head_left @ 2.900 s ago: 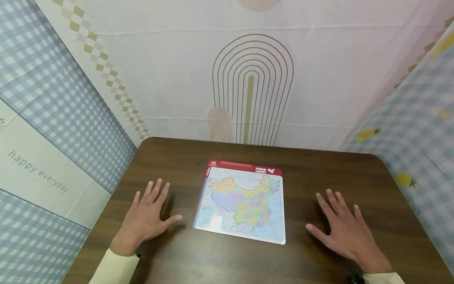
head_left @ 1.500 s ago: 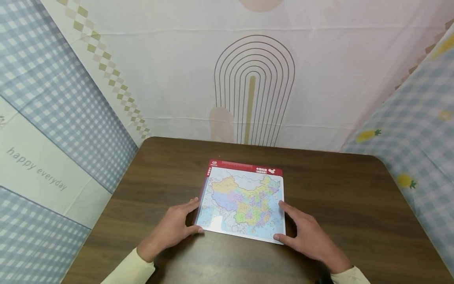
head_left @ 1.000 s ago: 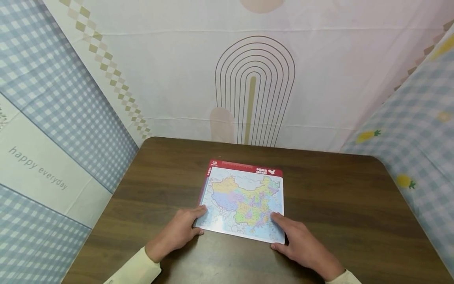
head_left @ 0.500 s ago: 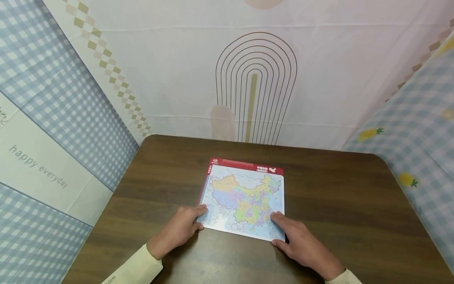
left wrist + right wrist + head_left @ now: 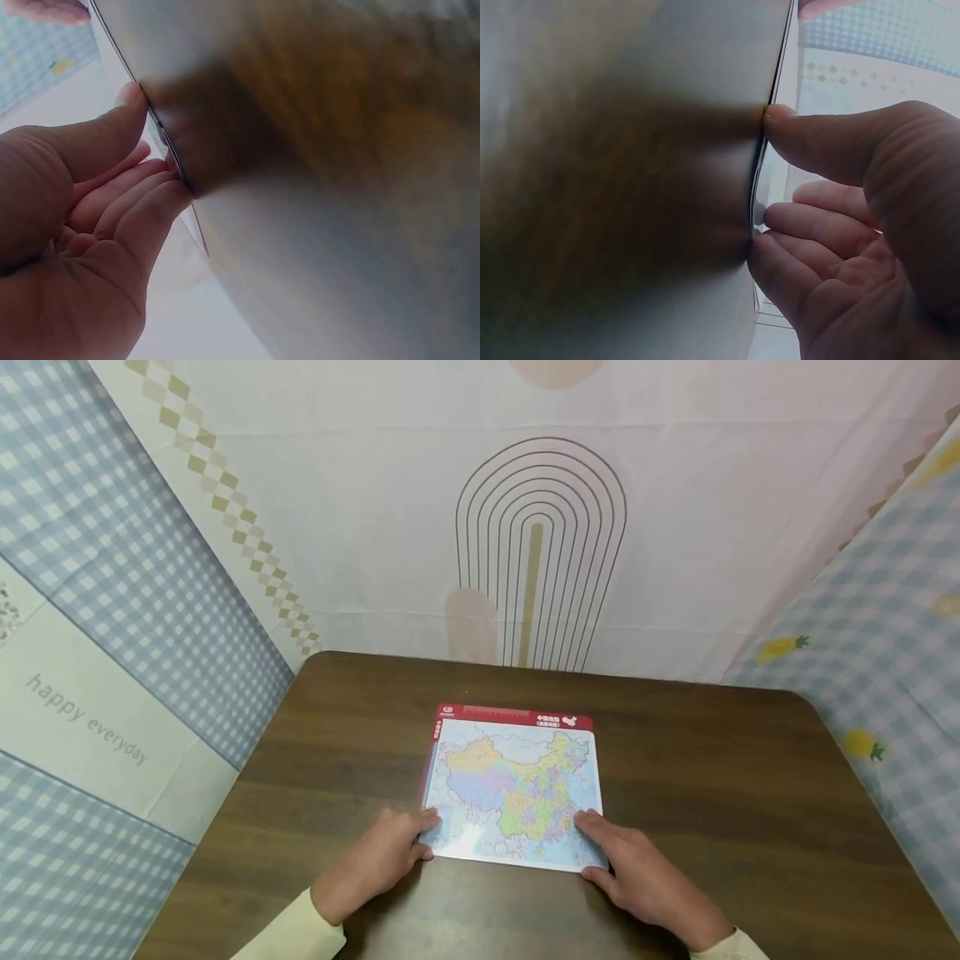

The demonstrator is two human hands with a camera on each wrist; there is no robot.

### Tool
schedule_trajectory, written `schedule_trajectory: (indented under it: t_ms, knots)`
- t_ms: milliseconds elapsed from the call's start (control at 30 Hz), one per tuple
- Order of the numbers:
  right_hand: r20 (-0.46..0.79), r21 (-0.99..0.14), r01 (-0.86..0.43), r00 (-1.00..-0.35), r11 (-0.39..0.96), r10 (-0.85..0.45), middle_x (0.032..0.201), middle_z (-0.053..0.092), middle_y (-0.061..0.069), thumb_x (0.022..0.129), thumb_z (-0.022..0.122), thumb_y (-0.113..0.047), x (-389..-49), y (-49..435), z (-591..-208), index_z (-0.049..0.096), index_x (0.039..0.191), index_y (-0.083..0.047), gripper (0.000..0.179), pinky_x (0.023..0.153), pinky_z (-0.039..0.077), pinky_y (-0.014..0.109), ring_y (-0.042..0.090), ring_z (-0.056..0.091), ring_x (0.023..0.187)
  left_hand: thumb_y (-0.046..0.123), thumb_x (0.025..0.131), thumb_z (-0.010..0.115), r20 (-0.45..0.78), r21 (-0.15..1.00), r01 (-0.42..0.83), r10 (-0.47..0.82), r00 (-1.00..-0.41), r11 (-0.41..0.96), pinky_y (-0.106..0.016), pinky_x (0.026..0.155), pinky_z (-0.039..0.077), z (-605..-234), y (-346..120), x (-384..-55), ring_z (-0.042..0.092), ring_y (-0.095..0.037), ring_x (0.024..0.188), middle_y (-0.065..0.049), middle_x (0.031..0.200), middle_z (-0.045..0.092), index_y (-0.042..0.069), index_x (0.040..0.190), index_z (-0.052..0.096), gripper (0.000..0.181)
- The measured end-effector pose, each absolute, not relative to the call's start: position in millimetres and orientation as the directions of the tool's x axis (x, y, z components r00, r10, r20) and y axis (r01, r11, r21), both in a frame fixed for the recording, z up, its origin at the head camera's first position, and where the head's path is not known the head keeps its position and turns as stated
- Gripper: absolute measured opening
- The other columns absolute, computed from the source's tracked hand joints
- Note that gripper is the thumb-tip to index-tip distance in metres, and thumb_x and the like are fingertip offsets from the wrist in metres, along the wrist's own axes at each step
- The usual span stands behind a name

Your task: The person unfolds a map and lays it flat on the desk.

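A thin map board (image 5: 517,777) of China with a red top strip lies on the brown table, its surface glossy with a bright reflection at the lower left. My left hand (image 5: 382,858) grips its lower left corner, thumb at the near edge and fingers over the left side. At the lower right corner my right hand (image 5: 637,868) holds it the same way. In the left wrist view, the thumb and fingers of the left hand (image 5: 97,202) meet the board's thin edge. The right wrist view has the right hand (image 5: 847,225) likewise at the edge.
The wooden table (image 5: 720,777) has rounded far corners. Behind it hangs a pale cloth (image 5: 675,527) with an arch pattern. Blue checked cloth (image 5: 97,527) walls the left side, and another checked cloth (image 5: 885,668) with pineapples hangs on the right.
Both hands came in from flat on the table at either side and took hold of the board's lower corners. Since half a second ago the board has turned slightly counterclockwise, its near edge now more level.
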State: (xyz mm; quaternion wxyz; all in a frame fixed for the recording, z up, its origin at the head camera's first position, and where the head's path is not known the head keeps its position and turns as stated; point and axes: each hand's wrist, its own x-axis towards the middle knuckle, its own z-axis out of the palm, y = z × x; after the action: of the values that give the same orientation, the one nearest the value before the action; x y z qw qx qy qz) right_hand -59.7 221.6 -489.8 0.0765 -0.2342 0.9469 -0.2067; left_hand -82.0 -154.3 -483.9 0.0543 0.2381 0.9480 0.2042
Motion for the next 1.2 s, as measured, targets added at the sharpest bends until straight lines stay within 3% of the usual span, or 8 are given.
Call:
schedule_trajectory:
  t_ms: [333, 500, 567, 667, 767, 900, 1200]
  knots:
    - [0.033, -0.378, -0.494, -0.852, 0.783, -0.522, 0.151, 0.059, 0.025, 0.095, 0.077, -0.005, -66, 228, -492, 0.055, 0.149, 0.005, 0.059, 0.101, 0.055, 0.051, 0.038, 0.060, 0.137, 0.007, 0.084, 0.088, -0.044, 0.381, 0.464, 0.517, -0.855, 0.799, -0.030, 0.075, 0.058, -480, -147, -69, 0.076, -0.023, 0.100, -0.013, 0.132, 0.074, 0.010, 0.115, 0.078, 0.032]
    - [0.058, -0.359, -0.514, -0.845, 0.779, -0.532, 0.150, 0.060, 0.025, 0.093, 0.078, -0.001, -74, 234, -492, 0.055, 0.148, 0.006, 0.060, 0.099, 0.057, 0.049, 0.038, 0.062, 0.135, 0.008, 0.085, 0.088, -0.044, 0.382, 0.473, 0.527, -0.849, 0.794, -0.023, 0.068, 0.051, -479, -142, -63, 0.067, -0.007, 0.084, -0.010, 0.127, 0.077, 0.010, 0.113, 0.078, 0.030]
    - [0.051, -0.361, -0.510, -0.847, 0.781, -0.530, 0.151, 0.059, 0.025, 0.092, 0.078, 0.001, -78, 236, -491, 0.055, 0.149, 0.006, 0.061, 0.100, 0.056, 0.049, 0.038, 0.061, 0.135, 0.007, 0.085, 0.087, -0.028, 0.377, 0.491, 0.540, -0.841, 0.785, -0.022, 0.064, 0.047, -479, -140, -60, 0.060, -0.005, 0.074, -0.007, 0.121, 0.079, 0.012, 0.107, 0.077, 0.024]
    - [0.033, -0.371, -0.498, -0.850, 0.783, -0.525, 0.152, 0.058, 0.026, 0.092, 0.078, 0.002, -84, 239, -490, 0.054, 0.150, 0.005, 0.063, 0.100, 0.056, 0.049, 0.038, 0.061, 0.136, 0.007, 0.084, 0.088, 0.003, 0.350, 0.521, 0.556, -0.831, 0.778, -0.021, 0.064, 0.048, -479, -136, -54, 0.062, -0.003, 0.073, -0.004, 0.116, 0.080, 0.015, 0.097, 0.074, 0.020]
    - [0.028, -0.375, -0.489, -0.855, 0.788, -0.518, 0.152, 0.057, 0.025, 0.092, 0.079, 0.001, -90, 242, -489, 0.054, 0.151, 0.004, 0.064, 0.099, 0.056, 0.049, 0.039, 0.060, 0.136, 0.008, 0.084, 0.087, 0.005, 0.337, 0.528, 0.560, -0.829, 0.779, -0.021, 0.062, 0.046, -478, -131, -49, 0.058, -0.005, 0.066, 0.003, 0.100, 0.079, 0.018, 0.090, 0.069, 0.021]
    - [0.033, -0.367, -0.484, -0.860, 0.795, -0.509, 0.153, 0.057, 0.024, 0.091, 0.079, 0.001, -98, 248, -490, 0.053, 0.152, 0.003, 0.066, 0.100, 0.056, 0.049, 0.039, 0.060, 0.137, 0.014, 0.087, 0.086, -0.050, 0.343, 0.510, 0.558, -0.829, 0.789, -0.022, 0.062, 0.042, -474, -123, -42, 0.046, -0.008, 0.061, 0.009, 0.076, 0.060, 0.019, 0.091, 0.067, 0.019]
    - [0.030, -0.375, -0.475, -0.864, 0.796, -0.502, 0.152, 0.057, 0.025, 0.091, 0.079, 0.003, -115, 255, -493, 0.054, 0.151, 0.003, 0.066, 0.100, 0.056, 0.050, 0.041, 0.061, 0.135, 0.022, 0.086, 0.087, -0.067, 0.323, 0.529, 0.576, -0.814, 0.785, -0.022, 0.062, 0.041, -476, -107, -27, 0.047, -0.008, 0.062, 0.009, 0.073, 0.059, 0.017, 0.094, 0.072, 0.018]
